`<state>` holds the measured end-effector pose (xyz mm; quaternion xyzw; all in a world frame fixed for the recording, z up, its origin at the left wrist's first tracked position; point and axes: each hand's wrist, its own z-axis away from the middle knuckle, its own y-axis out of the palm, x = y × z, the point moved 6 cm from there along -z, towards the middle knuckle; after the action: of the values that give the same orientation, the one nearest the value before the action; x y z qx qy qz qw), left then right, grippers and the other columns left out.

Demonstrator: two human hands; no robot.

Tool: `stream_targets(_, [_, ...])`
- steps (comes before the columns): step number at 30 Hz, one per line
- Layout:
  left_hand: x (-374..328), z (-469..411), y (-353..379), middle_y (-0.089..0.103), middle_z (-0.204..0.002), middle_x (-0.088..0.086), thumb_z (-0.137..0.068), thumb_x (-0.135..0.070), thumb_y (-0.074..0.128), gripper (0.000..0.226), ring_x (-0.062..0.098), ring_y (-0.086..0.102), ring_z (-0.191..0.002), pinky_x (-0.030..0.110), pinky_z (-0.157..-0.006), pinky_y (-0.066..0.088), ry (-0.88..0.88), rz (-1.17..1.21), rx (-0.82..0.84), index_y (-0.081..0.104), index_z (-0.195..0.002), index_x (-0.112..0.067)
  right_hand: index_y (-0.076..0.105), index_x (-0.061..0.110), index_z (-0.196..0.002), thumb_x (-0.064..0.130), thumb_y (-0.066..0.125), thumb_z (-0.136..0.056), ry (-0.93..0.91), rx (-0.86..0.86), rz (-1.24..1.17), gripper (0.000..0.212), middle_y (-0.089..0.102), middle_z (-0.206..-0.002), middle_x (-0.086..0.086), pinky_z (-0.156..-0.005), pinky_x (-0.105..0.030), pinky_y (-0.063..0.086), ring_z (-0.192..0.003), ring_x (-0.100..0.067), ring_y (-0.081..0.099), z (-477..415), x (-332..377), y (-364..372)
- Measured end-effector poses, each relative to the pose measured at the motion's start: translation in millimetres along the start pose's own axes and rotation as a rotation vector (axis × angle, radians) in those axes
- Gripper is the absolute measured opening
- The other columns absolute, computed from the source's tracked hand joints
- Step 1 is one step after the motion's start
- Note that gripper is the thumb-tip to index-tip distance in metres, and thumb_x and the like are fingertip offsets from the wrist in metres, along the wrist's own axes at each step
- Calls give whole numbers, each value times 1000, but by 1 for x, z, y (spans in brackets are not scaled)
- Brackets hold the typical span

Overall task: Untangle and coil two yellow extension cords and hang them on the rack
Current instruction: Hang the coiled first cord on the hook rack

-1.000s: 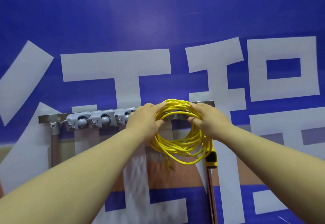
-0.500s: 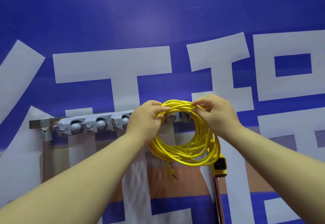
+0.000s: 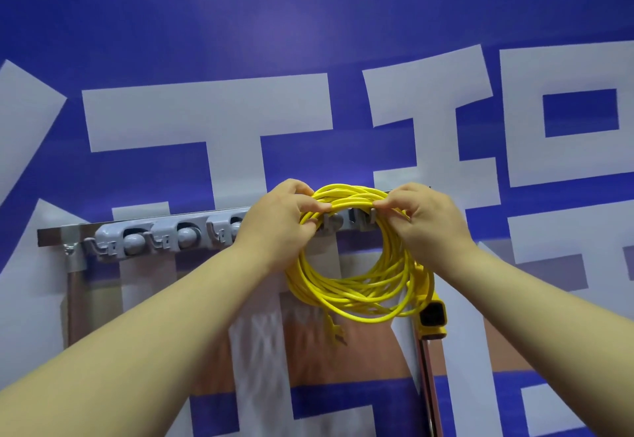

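Yellow cord (image 3: 356, 292), wound into a loose coil of many loops, is hanging in front of the grey rack (image 3: 144, 234), with its top arc lying level with the rail. The left hand (image 3: 281, 220) is pinching the upper left of the bundle between thumb and curled fingers. The right hand (image 3: 425, 220) is pinching the upper right the same way, so both are grasping the cord and holding the top strands taut between them.

Two grey hooks (image 3: 331, 222) are showing just behind that taut stretch, inside the ring of the coil. Whether any strand is already sitting on a hook cannot be told. The socket (image 3: 433, 316) is dangling at the coil's lower right, and the plug (image 3: 338, 332) is hanging below its middle. A blue banner (image 3: 308, 25) with large pale characters is filling the background.

The person seems to be carrying out the hanging step for this cord, with untangling and coiling looking finished for it. Only one cord is showing, so where the second one lies cannot be told.

The next move is calling for all the top strands to be lowered together behind one hook tip. The bundle needs to be gathered tightly so no loop is slipping past the front. Both hands should then be easing off slowly while the weight is settling.
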<state>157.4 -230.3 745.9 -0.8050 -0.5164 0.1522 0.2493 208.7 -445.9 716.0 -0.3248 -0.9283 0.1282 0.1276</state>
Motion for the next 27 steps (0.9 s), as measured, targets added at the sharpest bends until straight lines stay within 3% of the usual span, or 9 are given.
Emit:
stream_targets(8, [-1, -4, 8, 49, -113, -11, -91, -25, 71, 18, 14, 54, -100, 26, -75, 44, -65, -16, 96, 77, -106, -33, 72, 27, -119, 25, 59, -99, 26, 1, -2, 24, 56, -97, 7, -63, -14, 39, -84, -11, 53, 19, -4, 8])
stream_targets(10, [-1, -2, 8, 48, -117, -11, -92, -26, 70, 22, 14, 53, -106, 27, -82, 46, -84, -4, 111, 75, -111, -35, 71, 26, -122, 23, 57, -100, 51, 14, -1, 27, 55, -99, 7, -64, -11, 38, -87, -12, 52, 21, -3, 7])
stream_targets(14, [-4, 6, 8, 46, -130, -8, -90, -29, 68, 34, 19, 52, -121, 45, -100, 47, -106, -13, 125, 67, -121, -41, 71, 25, -123, 21, 56, -101, 56, 35, 29, 27, 57, -102, 7, -68, -8, 36, -89, -10, 52, 14, -4, 7])
stream_targets(19, [-19, 16, 11, 34, -143, -5, -93, -32, 56, 55, 24, 44, -129, 47, -105, 39, -77, -177, 205, 43, -140, -57, 64, 29, -132, 18, 58, -100, 16, 47, 98, 35, 57, -107, 1, -75, -29, 53, -97, -21, 54, 25, -6, 12])
stream_targets(24, [-23, 20, 16, 27, -148, -3, -85, -35, 56, 59, 24, 36, -134, 49, -111, 31, -108, -238, 270, 44, -137, -59, 64, 24, -133, 7, 63, -94, -13, -18, 150, 43, 63, -104, -6, -72, -28, 46, -93, -30, 59, 34, -8, 17])
stream_targets(27, [-22, 21, 15, 26, -149, -4, -84, -35, 57, 60, 23, 34, -136, 50, -114, 27, -119, -210, 269, 45, -137, -60, 64, 22, -133, 3, 65, -90, -27, -41, 193, 47, 65, -105, -8, -71, -36, 54, -91, -32, 61, 37, -2, 15])
